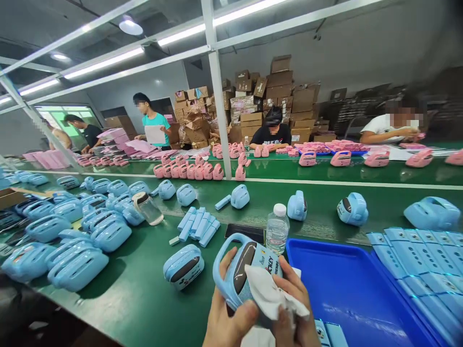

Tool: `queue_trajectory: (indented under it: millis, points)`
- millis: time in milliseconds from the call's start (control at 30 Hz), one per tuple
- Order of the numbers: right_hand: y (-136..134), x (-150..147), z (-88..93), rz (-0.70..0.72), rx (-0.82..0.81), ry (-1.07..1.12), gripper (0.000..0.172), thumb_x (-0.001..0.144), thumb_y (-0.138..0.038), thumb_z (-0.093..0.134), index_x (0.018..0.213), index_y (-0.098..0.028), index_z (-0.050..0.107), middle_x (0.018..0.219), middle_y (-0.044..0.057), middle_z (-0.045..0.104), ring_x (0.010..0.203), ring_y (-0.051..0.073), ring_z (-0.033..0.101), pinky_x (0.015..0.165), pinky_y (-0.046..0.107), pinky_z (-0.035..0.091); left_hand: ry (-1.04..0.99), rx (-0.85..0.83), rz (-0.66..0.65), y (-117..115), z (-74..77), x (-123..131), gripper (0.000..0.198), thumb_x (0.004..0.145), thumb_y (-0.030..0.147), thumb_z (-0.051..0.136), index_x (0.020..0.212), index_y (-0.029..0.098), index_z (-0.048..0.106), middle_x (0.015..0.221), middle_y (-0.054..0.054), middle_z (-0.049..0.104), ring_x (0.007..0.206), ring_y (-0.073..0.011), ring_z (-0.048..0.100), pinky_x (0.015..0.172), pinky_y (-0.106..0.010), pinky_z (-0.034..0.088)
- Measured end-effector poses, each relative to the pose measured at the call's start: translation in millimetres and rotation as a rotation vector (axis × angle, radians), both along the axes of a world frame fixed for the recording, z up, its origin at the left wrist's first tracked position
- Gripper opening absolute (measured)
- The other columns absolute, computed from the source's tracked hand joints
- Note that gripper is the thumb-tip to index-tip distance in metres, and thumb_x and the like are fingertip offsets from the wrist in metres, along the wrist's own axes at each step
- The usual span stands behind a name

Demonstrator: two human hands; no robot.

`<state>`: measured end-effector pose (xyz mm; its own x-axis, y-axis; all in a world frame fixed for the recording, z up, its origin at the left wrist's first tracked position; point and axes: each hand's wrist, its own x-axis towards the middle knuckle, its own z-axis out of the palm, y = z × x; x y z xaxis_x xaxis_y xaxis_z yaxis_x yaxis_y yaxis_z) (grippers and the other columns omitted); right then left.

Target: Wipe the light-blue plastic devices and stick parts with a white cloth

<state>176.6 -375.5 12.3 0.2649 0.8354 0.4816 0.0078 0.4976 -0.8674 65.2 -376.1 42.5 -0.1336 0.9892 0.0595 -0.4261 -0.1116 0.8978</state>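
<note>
**Light-blue handled unit [238, 274], held in both hands above a green bench**

Workshop floor: stacked cardboard cartons [278, 96] at the back; seated co-worker [271, 135] beyond a far row of pink units [188, 171]. Long green bench [137, 308] beneath the hands. Crowd of light-blue units [68, 226] to the left; blue plastic tray [347, 284] just right of the hands; rows of light-blue panels [415, 260] further right. Capped water bottle [278, 229], upright, just beyond the held unit.

Location of held unit: in the air over the bench, near the tray rim. Hands together: left hand [231, 313] clamped round the unit's body beside the handle, right hand [292, 299] pressing a white cloth [271, 294] to its face.

Risks, as judged: glossy plastic plus loose cloth, so a slipping grip could drop the unit onto the tray rim and chip it. Grit in the cloth could scratch the dark panel. A knock from a wrist could topple the bottle.
</note>
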Motion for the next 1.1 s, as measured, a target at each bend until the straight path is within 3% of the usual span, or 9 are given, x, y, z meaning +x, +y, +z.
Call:
queue_trajectory:
  millis: [100,200,333,433,533,833,967,1033,1100]
  points:
    - [-3,11,11.0,0.069,-0.338,0.161,0.036,0.106,-0.053,0.056,0.129,-0.029,0.069,0.156,0.009,0.058,0.145,0.036,0.053,0.105,0.048,0.06,-0.034,0.036,-0.071,2,7.6,-14,0.101,0.065,0.053,0.095,0.151,0.028,0.048,0.145,-0.014,0.069,0.137,-0.0447,0.061,0.115,-0.056,0.051]
    - [3,23,22.9,0.237,-0.638,0.39,0.053,0.097,-0.065,0.064,0.139,-0.032,0.065,0.146,0.007,0.067,0.136,0.036,0.062,0.097,0.044,0.064,-0.032,0.124,-0.166,8,14.2,-30,0.098,0.066,0.058,0.094,0.149,0.028,0.051,0.147,-0.016,0.066,0.135,-0.0472,0.061,0.112,-0.059,0.052]
    - [5,27,21.1,0.474,-0.606,0.496,0.087,0.069,-0.064,0.093,0.141,-0.031,0.058,0.138,0.01,0.071,0.132,0.038,0.064,0.103,0.049,0.058,0.184,0.246,-0.231,8,17.3,-36,0.084,0.073,0.059,0.087,0.145,0.025,0.057,0.149,-0.016,0.063,0.136,-0.0463,0.059,0.114,-0.055,0.05]
    - [1,26,9.5,0.453,-0.584,0.475,0.099,0.068,-0.056,0.096,0.149,-0.03,0.046,0.136,0.014,0.072,0.127,0.037,0.067,0.107,0.052,0.052,0.292,0.26,-0.3,3,17.6,-35,0.08,0.081,0.055,0.083,0.148,0.024,0.055,0.148,-0.016,0.064,0.142,-0.0439,0.054,0.118,-0.053,0.045]
    - [-3,26,-0.4,0.416,-0.568,0.45,0.108,0.068,-0.058,0.096,0.155,-0.03,0.038,0.137,0.015,0.07,0.127,0.036,0.066,0.111,0.053,0.049,0.245,0.188,-0.324,-2,15.1,-33,0.078,0.081,0.045,0.086,0.149,0.027,0.053,0.143,-0.014,0.068,0.138,-0.0397,0.059,0.116,-0.049,0.048]
    - [2,30,0.0,0.311,-0.434,0.189,0.082,0.072,-0.066,0.09,0.137,-0.024,0.063,0.124,0.013,0.075,0.113,0.033,0.071,0.095,0.042,0.06,0.126,0.161,-0.177,0,7.0,-20,0.064,0.076,0.037,0.09,0.134,0.03,0.065,0.127,-0.007,0.078,0.114,-0.0318,0.074,0.101,-0.04,0.06]
    - [25,67,-3.6,0.162,-0.386,-0.166,0.054,0.1,-0.066,0.057,0.12,-0.019,0.075,0.104,0.01,0.079,0.089,0.026,0.074,0.078,0.032,0.062,0.089,0.069,-0.105,0,8.5,-15,0.067,0.071,0.042,0.092,0.131,0.026,0.067,0.124,-0.009,0.078,0.114,-0.0335,0.074,0.097,-0.039,0.061]
    - [34,82,-1.3,0.005,-0.291,-0.309,0.054,0.11,-0.054,0.038,0.112,-0.017,0.078,0.091,0.01,0.078,0.078,0.025,0.074,0.067,0.033,0.062,0.062,0.021,-0.109,-1,9.4,-12,0.07,0.069,0.045,0.093,0.13,0.025,0.067,0.122,-0.01,0.079,0.114,-0.0355,0.074,0.095,-0.04,0.062]
    - [35,83,5.0,-0.086,-0.104,-0.419,0.045,0.111,-0.045,0.04,0.118,-0.019,0.076,0.104,0.012,0.078,0.09,0.028,0.075,0.075,0.037,0.064,0.056,0.0,-0.118,-1,10.8,-7,0.072,0.068,0.046,0.093,0.131,0.025,0.066,0.123,-0.01,0.079,0.117,-0.0368,0.073,0.097,-0.041,0.061]
